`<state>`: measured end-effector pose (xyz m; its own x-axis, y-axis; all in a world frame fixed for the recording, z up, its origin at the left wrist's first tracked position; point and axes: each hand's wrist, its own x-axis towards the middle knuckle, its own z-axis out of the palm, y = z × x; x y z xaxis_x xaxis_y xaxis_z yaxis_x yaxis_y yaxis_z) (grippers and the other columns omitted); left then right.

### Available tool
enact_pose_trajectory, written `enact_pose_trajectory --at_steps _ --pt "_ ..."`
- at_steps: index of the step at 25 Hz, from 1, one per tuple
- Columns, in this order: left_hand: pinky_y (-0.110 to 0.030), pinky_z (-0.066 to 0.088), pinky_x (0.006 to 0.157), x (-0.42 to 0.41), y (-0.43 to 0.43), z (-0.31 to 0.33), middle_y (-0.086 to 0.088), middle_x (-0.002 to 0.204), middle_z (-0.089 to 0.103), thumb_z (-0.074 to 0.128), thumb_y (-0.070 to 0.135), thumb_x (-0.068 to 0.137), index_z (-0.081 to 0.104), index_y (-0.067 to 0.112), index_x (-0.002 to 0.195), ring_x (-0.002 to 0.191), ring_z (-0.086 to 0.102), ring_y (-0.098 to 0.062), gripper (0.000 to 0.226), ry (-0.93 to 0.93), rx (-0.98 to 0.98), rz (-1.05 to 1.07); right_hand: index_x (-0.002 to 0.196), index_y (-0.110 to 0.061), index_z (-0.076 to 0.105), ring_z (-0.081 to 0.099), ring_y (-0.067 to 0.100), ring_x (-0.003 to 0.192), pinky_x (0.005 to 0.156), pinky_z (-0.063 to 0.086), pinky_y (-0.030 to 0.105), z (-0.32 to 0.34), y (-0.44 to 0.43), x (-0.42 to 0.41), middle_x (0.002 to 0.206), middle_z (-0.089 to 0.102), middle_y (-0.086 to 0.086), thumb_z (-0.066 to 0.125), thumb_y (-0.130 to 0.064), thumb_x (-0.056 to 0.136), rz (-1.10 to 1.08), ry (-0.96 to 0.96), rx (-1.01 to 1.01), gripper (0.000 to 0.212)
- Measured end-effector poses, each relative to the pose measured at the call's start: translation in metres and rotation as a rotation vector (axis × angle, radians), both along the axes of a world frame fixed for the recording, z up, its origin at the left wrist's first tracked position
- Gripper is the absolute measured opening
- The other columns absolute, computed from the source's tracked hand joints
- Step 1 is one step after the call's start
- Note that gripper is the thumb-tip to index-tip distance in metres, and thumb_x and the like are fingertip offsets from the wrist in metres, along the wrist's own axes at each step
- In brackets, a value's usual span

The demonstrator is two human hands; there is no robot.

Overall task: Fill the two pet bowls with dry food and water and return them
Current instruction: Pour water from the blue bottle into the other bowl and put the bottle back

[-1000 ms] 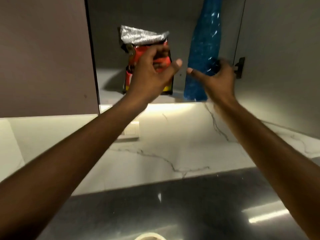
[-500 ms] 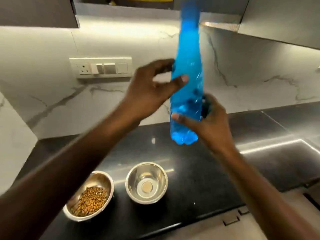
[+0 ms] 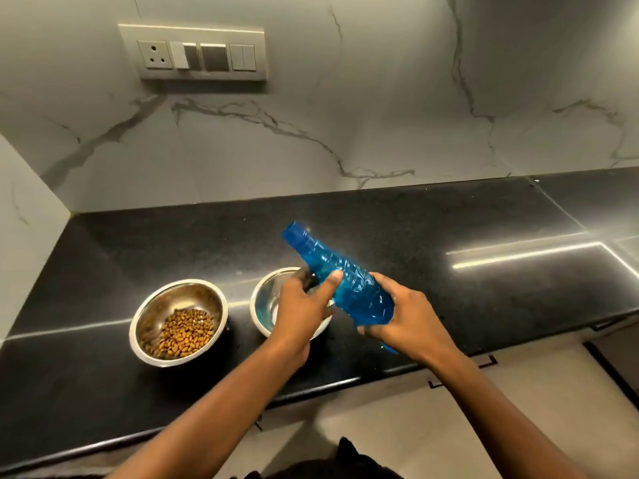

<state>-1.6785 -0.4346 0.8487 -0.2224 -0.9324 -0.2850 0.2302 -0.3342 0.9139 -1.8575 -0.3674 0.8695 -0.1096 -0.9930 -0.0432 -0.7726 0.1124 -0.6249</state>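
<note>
My right hand [image 3: 403, 319] wraps the base of the blue bottle [image 3: 345, 281], tilted with its neck up and away; my left hand [image 3: 304, 305] grips its middle, thumb across the front, hiding part of the steel bowl [image 3: 264, 305] beneath; the kibble bowl [image 3: 178, 318] stands just left, apart; the black table [image 3: 449, 236] lies bare to the right; a switch panel [image 3: 202, 51] sits on the marble wall.
</note>
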Motion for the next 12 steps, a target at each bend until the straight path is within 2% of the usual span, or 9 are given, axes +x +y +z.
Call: enact_pose_trajectory --at_steps 3,7,12 --pt "-0.036 0.065 0.084 -0.010 0.016 -0.024 -0.008 0.123 0.080 0.072 0.021 0.099 0.066 0.012 0.130 0.114 0.077 -0.028 0.032 0.140 0.177 0.029 0.148 -0.041 0.052 0.074 0.006 0.109 0.096 0.062 0.037 -0.006 0.004 -0.013 0.124 0.076 -0.013 0.089 -0.043 0.061 0.050 0.165 0.114 0.094" --pt "-0.038 0.064 0.085 -0.021 0.025 -0.044 -0.011 0.116 0.081 0.070 0.021 0.101 0.064 0.009 0.131 0.102 0.078 -0.027 0.033 0.201 0.360 0.016 0.146 -0.039 0.055 0.075 0.011 0.110 0.093 0.063 0.036 -0.006 0.010 -0.021 0.125 0.078 -0.012 0.084 -0.043 0.071 0.078 0.308 0.198 0.081" --pt "-0.041 0.064 0.087 -0.028 0.029 -0.058 -0.011 0.114 0.081 0.071 0.020 0.100 0.065 0.008 0.132 0.109 0.076 -0.032 0.034 0.267 0.466 0.002 0.145 -0.036 0.056 0.075 0.016 0.111 0.093 0.063 0.038 -0.006 0.015 -0.025 0.127 0.077 -0.007 0.087 -0.039 0.074 0.077 0.389 0.266 0.078"
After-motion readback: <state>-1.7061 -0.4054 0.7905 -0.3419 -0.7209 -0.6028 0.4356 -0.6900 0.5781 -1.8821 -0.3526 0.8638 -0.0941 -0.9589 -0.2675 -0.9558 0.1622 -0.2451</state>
